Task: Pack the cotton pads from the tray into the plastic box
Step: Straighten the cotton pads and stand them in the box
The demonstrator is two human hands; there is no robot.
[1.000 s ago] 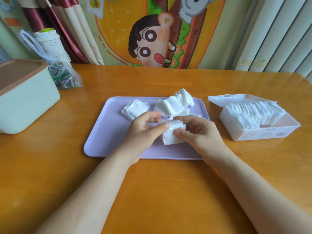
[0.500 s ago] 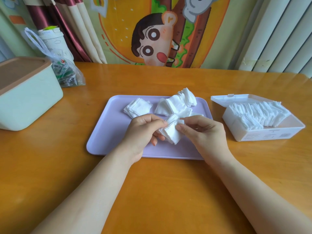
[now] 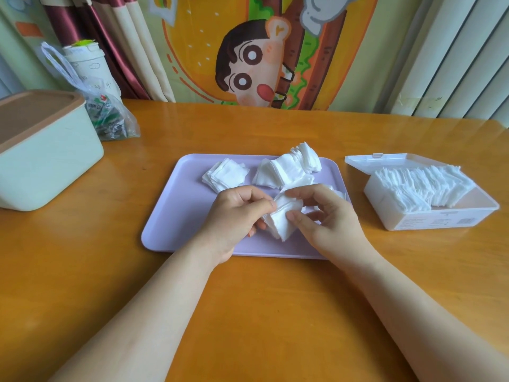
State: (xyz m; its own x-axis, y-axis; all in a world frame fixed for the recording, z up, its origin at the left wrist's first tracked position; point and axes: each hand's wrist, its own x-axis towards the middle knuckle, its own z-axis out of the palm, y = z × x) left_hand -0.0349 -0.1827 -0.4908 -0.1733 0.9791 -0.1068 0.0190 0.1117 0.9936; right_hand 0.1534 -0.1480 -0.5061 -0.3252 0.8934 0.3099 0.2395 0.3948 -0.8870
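A person is holding a small stack of cotton pads [image 3: 280,222] over the near half of a lilac tray [image 3: 176,213]. Both hands are curling round it: the left hand [image 3: 237,213] is pinching its left edge, and the right hand [image 3: 326,220] is gripping the right edge between thumb and fingertips. The stack is tilting, with its lower corner pointing toward the tray.

Two more heaps are lying on the tray's far half. A flat pile [image 3: 225,175] is sitting to the left, and a larger fanned pile [image 3: 289,166] is sprawling to the right, just behind the hands.

The plastic box [image 3: 438,220] is standing on the wooden bench [image 3: 275,304] just to the right of the tray, with its hinged lid [image 3: 385,160] lying open behind it. A row of pads [image 3: 421,186] is filling most of it, with a strip of bare floor showing along the near side.

On the bench's far left a pale green bin [image 3: 49,158] with a brown lid is sitting. A clear bag of packets [image 3: 108,119] and a white cup [image 3: 88,67] are standing behind it, in front of a cartoon curtain [image 3: 261,64].
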